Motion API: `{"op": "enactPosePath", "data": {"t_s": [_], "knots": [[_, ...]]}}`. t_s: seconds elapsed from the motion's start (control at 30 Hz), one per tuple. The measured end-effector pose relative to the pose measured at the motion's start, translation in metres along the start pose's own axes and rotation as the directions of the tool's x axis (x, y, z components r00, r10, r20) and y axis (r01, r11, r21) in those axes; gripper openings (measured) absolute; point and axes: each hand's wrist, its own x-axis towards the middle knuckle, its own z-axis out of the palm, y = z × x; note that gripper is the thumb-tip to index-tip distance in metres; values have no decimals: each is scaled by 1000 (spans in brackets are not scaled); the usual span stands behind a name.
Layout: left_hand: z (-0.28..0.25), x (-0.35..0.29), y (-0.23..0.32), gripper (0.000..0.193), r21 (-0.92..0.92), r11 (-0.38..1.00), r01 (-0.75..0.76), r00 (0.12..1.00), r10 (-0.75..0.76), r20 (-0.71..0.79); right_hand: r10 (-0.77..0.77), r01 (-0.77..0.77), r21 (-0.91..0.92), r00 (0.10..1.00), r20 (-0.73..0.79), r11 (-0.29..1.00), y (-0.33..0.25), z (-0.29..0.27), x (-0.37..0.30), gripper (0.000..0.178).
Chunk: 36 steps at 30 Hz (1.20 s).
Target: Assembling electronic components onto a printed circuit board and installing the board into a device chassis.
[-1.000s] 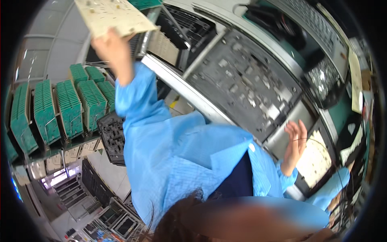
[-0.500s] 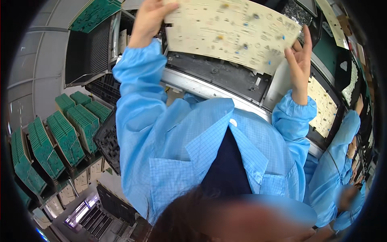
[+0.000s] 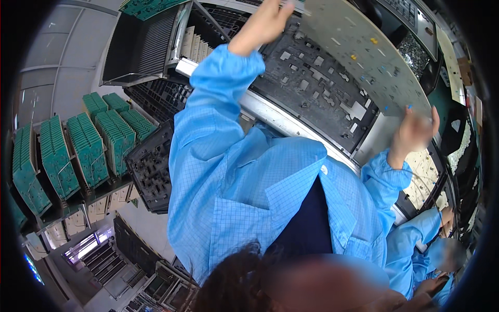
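Note:
A large cream circuit board (image 3: 358, 49) with small blue and yellow parts stands tilted up, its face in shade. My left hand (image 3: 265, 26) is at its upper left end, fingers bent; the top of the picture cuts off part of the grip. My right hand (image 3: 415, 132), somewhat blurred, holds the board's lower right corner between thumb and fingers. Below the board lies a black fixture tray (image 3: 296, 86) with many recesses and pale patches, its surface now exposed.
Racks of green circuit boards (image 3: 62, 161) stand at the left, near a black slotted bin (image 3: 138, 52) and a dark fixture plate (image 3: 150, 169). A metal rail (image 3: 275, 117) runs before me. Another cream board (image 3: 420, 174) lies at right, where a co-worker's blue sleeve (image 3: 410, 234) shows.
The board has swung from nearly flat to steeply tilted, uncovering the black tray. In the picture, both hands have shifted right; the right one is also lower. My view has turned somewhat.

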Motion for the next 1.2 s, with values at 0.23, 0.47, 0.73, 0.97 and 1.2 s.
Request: {"op": "enactPosePath", "data": {"t_s": [0.23, 0.47, 0.73, 0.97, 1.2], "knots": [[7, -94, 12, 46, 392, 859, -329, 899, 159, 407, 35, -45, -72, 989, -141, 996, -18, -28, -6, 67], [-11, -68, -30, 36, 453, 885, -107, 990, 51, 134, 265, -279, 130, 957, 116, 951, 5, -14, -3, 64], [12, -24, -48, 56, -539, 839, 81, 949, 100, 299, 427, -481, 41, 812, 399, 876, 40, 3, 19, 64], [7, -22, -55, 49, -368, 865, 341, 894, -178, 411, 442, -463, -59, 791, 423, 885, 44, 11, 5, 66], [19, -38, -60, 50, 198, 968, -152, 955, 93, 282, 190, 166, -614, 862, 471, 772, 56, -4, -4, 63]]}}
